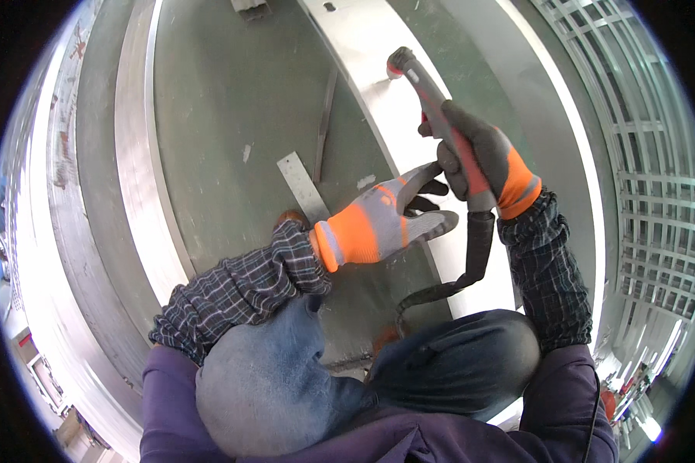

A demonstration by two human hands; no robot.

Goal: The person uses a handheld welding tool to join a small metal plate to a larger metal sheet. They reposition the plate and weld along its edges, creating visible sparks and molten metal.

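Note:
In my right hand (496, 158), gloved in dark grey and orange, is a slim red-and-grey torch-like tool (463, 147) with an angled, dark-tipped head and a red trigger. A black sleeved cable (479, 247) runs from its rear end down towards my knees. The tool's head hangs over a bright flat metal bar (390, 116). My left hand (386, 216), in an orange and grey glove, reaches across the bar just left of the tool. Its fingers are spread with nothing seen between them; whether they touch the bar I cannot tell.
A short flat metal strip (301, 184) with a hole and a thin dark strip (327, 123) lie on the green surface (232, 100). Long metal bars (135, 131) run along the left, another (552, 85) along the right. Stacked metal gratings (649, 162) stand at far right.

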